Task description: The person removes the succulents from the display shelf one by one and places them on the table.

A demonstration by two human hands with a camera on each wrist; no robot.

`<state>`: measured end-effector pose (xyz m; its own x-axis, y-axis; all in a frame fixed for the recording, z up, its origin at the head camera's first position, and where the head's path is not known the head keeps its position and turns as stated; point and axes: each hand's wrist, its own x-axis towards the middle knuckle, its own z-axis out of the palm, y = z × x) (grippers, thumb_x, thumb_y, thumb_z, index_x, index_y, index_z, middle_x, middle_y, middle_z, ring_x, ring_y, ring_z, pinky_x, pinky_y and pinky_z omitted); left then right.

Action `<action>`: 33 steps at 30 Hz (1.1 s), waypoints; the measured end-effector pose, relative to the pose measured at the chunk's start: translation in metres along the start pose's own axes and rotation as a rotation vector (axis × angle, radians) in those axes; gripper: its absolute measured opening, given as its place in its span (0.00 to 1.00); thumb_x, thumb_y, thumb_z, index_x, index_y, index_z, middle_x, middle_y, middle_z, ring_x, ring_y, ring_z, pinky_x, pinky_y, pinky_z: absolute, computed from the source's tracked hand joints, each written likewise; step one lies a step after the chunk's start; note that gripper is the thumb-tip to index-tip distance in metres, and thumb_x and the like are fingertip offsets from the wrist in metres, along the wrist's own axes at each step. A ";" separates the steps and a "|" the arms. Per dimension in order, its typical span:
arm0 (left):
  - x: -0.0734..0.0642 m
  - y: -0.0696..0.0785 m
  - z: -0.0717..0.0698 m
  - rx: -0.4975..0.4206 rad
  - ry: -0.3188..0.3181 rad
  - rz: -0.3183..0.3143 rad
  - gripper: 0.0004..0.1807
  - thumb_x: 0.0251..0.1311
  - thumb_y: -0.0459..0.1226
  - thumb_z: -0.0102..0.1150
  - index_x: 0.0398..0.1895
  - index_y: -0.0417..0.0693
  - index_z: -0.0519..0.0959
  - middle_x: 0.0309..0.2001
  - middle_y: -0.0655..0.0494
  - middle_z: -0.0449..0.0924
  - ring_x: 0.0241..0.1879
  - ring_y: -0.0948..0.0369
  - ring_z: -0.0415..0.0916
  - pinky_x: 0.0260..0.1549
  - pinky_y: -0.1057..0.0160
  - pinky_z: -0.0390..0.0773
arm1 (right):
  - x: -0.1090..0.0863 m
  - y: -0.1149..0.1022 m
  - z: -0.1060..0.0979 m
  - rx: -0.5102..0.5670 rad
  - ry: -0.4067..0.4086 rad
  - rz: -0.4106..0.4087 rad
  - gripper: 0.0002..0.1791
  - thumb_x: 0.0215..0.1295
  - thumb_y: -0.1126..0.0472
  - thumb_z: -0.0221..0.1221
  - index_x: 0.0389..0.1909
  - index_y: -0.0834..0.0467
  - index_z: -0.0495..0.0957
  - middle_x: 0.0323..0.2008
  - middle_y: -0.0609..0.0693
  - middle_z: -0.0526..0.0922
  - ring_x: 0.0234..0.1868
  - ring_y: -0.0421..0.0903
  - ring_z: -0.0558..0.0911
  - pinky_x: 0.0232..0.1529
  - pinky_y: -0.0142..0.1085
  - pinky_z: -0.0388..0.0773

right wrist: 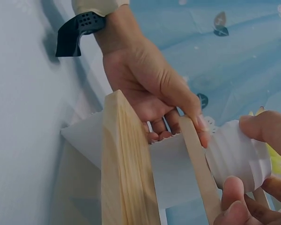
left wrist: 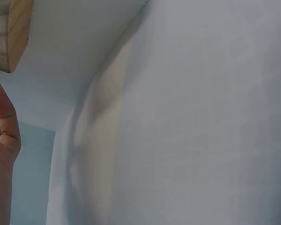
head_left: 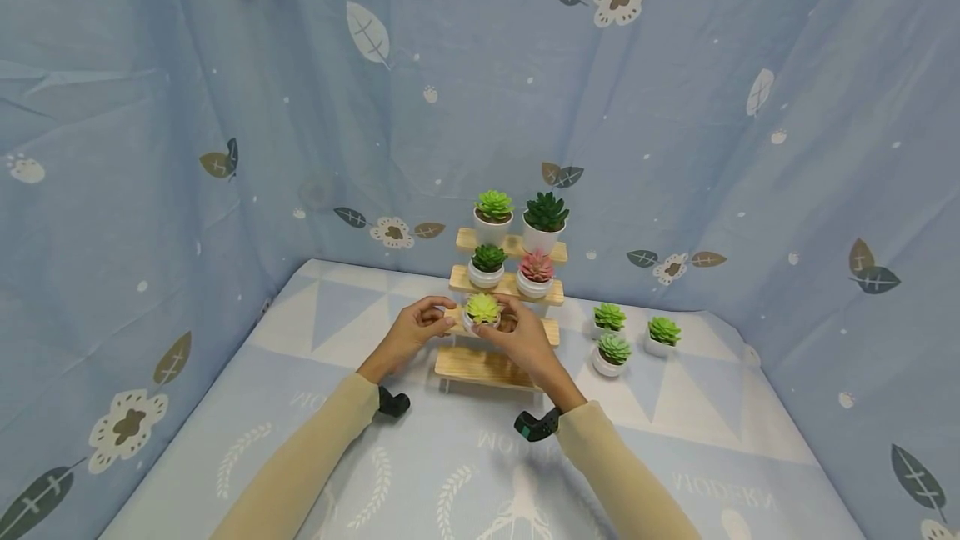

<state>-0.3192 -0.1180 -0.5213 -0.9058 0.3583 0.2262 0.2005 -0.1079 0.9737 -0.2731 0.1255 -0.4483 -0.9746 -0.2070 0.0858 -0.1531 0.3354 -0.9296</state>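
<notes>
A small potted succulent [head_left: 482, 309] with yellow-green leaves and a white ribbed pot is at the second-lowest step of a wooden tiered plant stand [head_left: 487, 365]. My right hand [head_left: 522, 333] pinches its pot between thumb and fingers; the right wrist view shows the white pot [right wrist: 236, 152] tilted, right at the board. My left hand [head_left: 417, 328] grips the left end of that same step, thumb on the top side and fingers curled beneath, as the right wrist view shows. In the left wrist view, only part of the left hand [left wrist: 3, 119] appears, below a wooden board end [left wrist: 14, 35].
Two potted succulents, light green [head_left: 492, 217] and dark green [head_left: 544, 222], stand on the top step. A green one [head_left: 487, 265] and a pink one [head_left: 536, 273] occupy the step below. Right of the stand, three green succulents [head_left: 612, 353] sit on the patterned cloth. A blue curtain [head_left: 465, 123] hangs behind.
</notes>
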 end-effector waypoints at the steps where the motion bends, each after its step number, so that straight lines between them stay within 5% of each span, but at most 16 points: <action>1: 0.000 0.000 0.000 0.000 -0.002 -0.001 0.22 0.70 0.40 0.66 0.64 0.45 0.76 0.42 0.45 0.81 0.41 0.55 0.82 0.55 0.34 0.78 | 0.000 0.000 0.000 0.001 0.003 0.001 0.38 0.61 0.47 0.74 0.70 0.46 0.72 0.57 0.53 0.78 0.47 0.48 0.82 0.39 0.40 0.84; 24: 0.000 0.000 0.002 0.019 0.023 0.020 0.20 0.71 0.38 0.65 0.63 0.43 0.76 0.42 0.47 0.82 0.40 0.56 0.82 0.51 0.45 0.84 | -0.016 0.004 -0.025 0.049 0.027 -0.005 0.38 0.62 0.46 0.73 0.71 0.43 0.70 0.59 0.52 0.74 0.46 0.50 0.82 0.41 0.47 0.83; 33: 0.001 -0.001 0.002 0.016 0.023 0.011 0.21 0.70 0.39 0.65 0.63 0.44 0.77 0.42 0.45 0.82 0.38 0.55 0.80 0.52 0.38 0.81 | -0.022 0.010 -0.039 0.034 0.051 0.012 0.36 0.62 0.46 0.74 0.69 0.42 0.71 0.59 0.52 0.74 0.44 0.51 0.81 0.38 0.45 0.82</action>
<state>-0.3191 -0.1156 -0.5217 -0.9120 0.3355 0.2361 0.2160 -0.0967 0.9716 -0.2590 0.1691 -0.4453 -0.9835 -0.1559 0.0922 -0.1368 0.3059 -0.9422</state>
